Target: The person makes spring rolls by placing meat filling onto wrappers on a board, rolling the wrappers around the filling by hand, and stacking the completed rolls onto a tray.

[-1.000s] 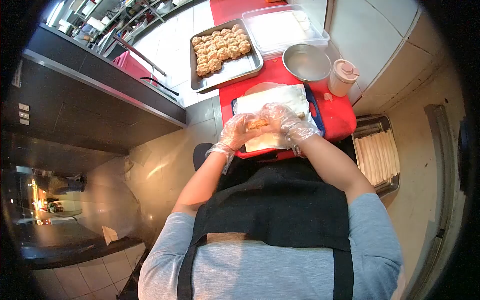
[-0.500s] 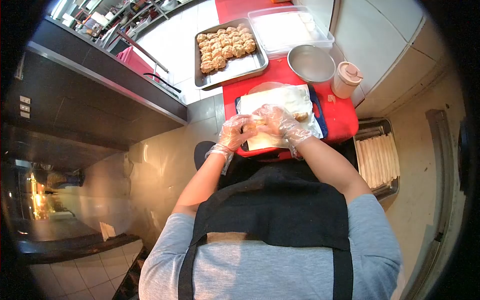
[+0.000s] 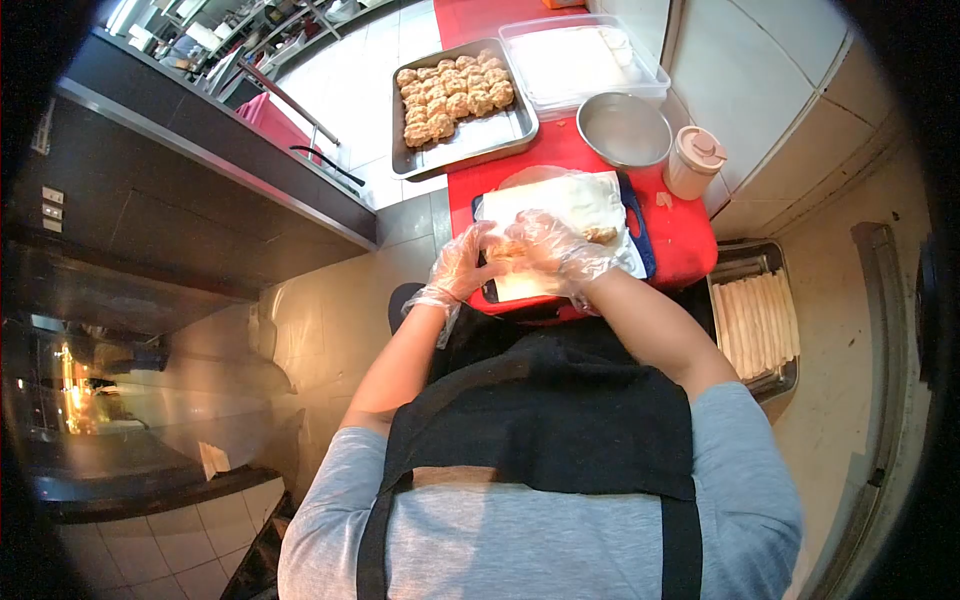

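Observation:
Both hands wear clear plastic gloves over a stack of pale, thin wrapper sheets [image 3: 590, 195] on a dark blue cutting board [image 3: 640, 235]. A lump of light brown filling [image 3: 506, 251] lies near the front left of the sheets, between my hands. My left hand [image 3: 460, 266] is at its left side, thumb and fingers apart. Over its right side, my right hand [image 3: 548, 243] has bent fingers pressed to the lump, partly hiding it. Another small piece of filling [image 3: 601, 235] rests right of my right hand.
A metal tray [image 3: 480, 145] of filling lumps stands at back left. Beyond the board are a clear plastic container [image 3: 650, 85] with white sheets, a steel bowl [image 3: 625, 130] and a pinkish lidded jar [image 3: 694, 165]. Pale rolls [image 3: 755, 325] fill a tray low at right.
My left fingers have opened from a closer pinch and drawn slightly left. The filling between my hands shows more now. My right hand stays nearly in place.

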`<state>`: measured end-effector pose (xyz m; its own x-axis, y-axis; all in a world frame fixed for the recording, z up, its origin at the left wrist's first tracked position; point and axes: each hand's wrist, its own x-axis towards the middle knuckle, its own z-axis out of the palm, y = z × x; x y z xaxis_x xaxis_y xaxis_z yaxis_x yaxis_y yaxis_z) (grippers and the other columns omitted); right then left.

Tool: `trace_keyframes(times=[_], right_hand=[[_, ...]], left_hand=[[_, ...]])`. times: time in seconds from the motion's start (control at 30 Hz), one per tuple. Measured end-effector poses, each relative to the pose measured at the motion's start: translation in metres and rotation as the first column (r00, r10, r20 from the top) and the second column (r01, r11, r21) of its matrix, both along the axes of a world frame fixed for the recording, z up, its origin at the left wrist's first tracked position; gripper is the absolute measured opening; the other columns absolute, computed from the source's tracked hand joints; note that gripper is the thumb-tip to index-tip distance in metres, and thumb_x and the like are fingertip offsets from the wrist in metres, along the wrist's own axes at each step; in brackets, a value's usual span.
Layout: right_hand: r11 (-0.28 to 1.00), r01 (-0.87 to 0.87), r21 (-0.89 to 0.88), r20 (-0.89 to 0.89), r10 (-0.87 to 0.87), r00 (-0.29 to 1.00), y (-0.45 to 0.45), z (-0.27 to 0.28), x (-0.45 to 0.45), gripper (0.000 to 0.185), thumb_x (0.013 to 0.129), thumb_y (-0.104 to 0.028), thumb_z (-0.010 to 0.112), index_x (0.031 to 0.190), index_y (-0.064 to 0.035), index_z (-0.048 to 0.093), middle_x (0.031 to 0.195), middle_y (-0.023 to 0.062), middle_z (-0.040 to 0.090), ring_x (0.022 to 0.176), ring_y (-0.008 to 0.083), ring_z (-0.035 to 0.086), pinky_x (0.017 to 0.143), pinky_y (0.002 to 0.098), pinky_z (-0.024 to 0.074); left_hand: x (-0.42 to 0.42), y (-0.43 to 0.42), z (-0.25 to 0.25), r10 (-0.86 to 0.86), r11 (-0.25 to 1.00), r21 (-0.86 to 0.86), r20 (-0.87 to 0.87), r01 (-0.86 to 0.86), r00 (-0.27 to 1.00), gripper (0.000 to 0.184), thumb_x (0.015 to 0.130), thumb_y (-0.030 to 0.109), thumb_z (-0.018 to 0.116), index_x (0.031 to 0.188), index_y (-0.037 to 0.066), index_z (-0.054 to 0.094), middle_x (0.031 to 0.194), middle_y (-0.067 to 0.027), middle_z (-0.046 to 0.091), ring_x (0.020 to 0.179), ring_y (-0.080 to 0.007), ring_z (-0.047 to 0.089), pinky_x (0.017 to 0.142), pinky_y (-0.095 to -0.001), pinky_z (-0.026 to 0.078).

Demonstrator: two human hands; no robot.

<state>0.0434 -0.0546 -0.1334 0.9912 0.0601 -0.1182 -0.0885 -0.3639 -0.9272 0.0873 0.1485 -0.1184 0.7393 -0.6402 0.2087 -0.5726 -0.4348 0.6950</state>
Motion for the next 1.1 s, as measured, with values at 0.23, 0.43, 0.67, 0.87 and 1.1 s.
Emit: trace_keyframes(times=[0.23, 0.43, 0.67, 0.87, 1.1], right_hand=[[0.992, -0.105, -0.068, 0.049, 0.108, 0.993, -0.043, -0.023, 0.002, 0.031, 0.079, -0.022, 0.072, 0.106, -0.0080, 0.068, 0.110, 0.0150, 0.064, 0.105, 0.0320, 0.059, 0.094, 0.0399, 0.0469], [0.974, -0.058, -0.218, 0.211, 0.105, 0.972, -0.066, -0.031, -0.004, 0.017, 0.082, -0.019, 0.066, 0.094, -0.0068, 0.067, 0.092, 0.0109, 0.065, 0.086, 0.0259, 0.060, 0.080, 0.0383, 0.0494], [0.904, -0.070, -0.422, 0.284, 0.205, 0.937, -0.082, -0.023, -0.011, 0.018, 0.079, -0.021, 0.069, 0.090, -0.0071, 0.070, 0.097, 0.0141, 0.066, 0.089, 0.0327, 0.063, 0.081, 0.0414, 0.0494], [0.780, -0.039, -0.624, 0.372, 0.341, 0.864, -0.096, 0.001, -0.027, 0.017, 0.077, -0.023, 0.071, 0.087, -0.0090, 0.070, 0.094, 0.0118, 0.066, 0.089, 0.0319, 0.064, 0.081, 0.0420, 0.0498], [0.818, 0.020, -0.574, 0.365, 0.234, 0.901, -0.113, -0.006, -0.037, 0.027, 0.072, -0.026, 0.078, 0.094, -0.0126, 0.073, 0.099, 0.0122, 0.067, 0.094, 0.0286, 0.065, 0.085, 0.0394, 0.0512]], left_hand=[[0.003, -0.012, -0.001, 0.001, 0.993, 0.120, -0.112, 0.013, 0.994, 0.050, 0.078, 0.020, 0.077, 0.121, 0.005, 0.057, 0.110, -0.0119, 0.070, 0.104, -0.0284, 0.066, 0.090, -0.0367, 0.050], [-0.001, -0.030, -0.004, -0.027, 0.993, 0.116, -0.056, 0.034, 0.998, 0.043, 0.078, 0.018, 0.076, 0.115, 0.008, 0.058, 0.104, -0.0155, 0.069, 0.098, -0.0324, 0.067, 0.084, -0.0402, 0.052], [-0.003, -0.046, 0.002, -0.101, 0.979, 0.186, 0.065, 0.087, 0.993, 0.041, 0.083, 0.020, 0.072, 0.118, 0.008, 0.056, 0.105, -0.0135, 0.070, 0.102, -0.0331, 0.066, 0.086, -0.0404, 0.051], [-0.006, -0.064, 0.005, -0.116, 0.976, 0.176, -0.081, 0.128, 0.990, 0.044, 0.084, 0.023, 0.071, 0.122, 0.010, 0.055, 0.104, -0.0132, 0.070, 0.100, -0.0328, 0.066, 0.087, -0.0408, 0.050], [-0.007, -0.093, -0.010, -0.190, 0.961, 0.218, 0.075, 0.170, 0.979, 0.044, 0.082, 0.028, 0.072, 0.121, 0.010, 0.060, 0.108, -0.0171, 0.067, 0.100, -0.0342, 0.063, 0.088, -0.0431, 0.048]])
